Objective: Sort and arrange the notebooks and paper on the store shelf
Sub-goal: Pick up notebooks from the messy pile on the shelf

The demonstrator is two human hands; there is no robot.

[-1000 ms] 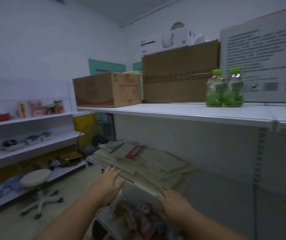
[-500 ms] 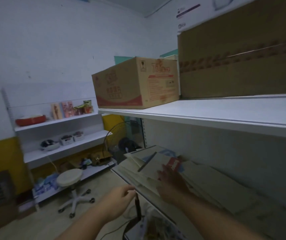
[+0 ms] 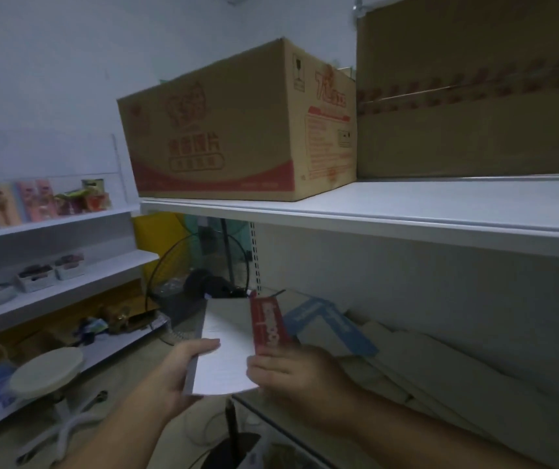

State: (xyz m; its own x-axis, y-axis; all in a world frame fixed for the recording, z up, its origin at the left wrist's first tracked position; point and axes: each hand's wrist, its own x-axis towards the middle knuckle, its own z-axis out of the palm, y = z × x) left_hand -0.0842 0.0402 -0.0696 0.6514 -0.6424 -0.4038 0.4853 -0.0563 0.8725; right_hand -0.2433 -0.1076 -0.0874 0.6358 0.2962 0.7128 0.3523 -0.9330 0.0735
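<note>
**Hands and notebook at the store shelf.** Both hands hold one notebook (image 3: 223, 353) in the air, just in front of the lower shelf (image 3: 271, 421). The left hand (image 3: 176, 377) grips the spine edge, thumb laid over the pale cover and fingers curled beneath, so it takes most of the weight. The right hand (image 3: 301, 384) pinches the near right corner, keeping the book flat with its cover in view, presumably for sorting. A red strip (image 3: 267, 328) with white lettering rises from the right hand along the cover's right edge. Through the blur it may be a band on the notebook or a separate packet. Just beyond the right hand lies a blue-labelled pad (image 3: 332, 324). To the right of that hand a pile of paper (image 3: 440, 370) spreads over the lower shelf, its sheets overlapping and askew, so not yet arranged. Above the hands runs the upper shelf (image 3: 372, 214), bearing a printed cardboard box (image 3: 223, 130) just beside a larger plain box (image 3: 474, 96). Below and left of the left hand, a round stool (image 3: 46, 370) stands on the floor.
</note>
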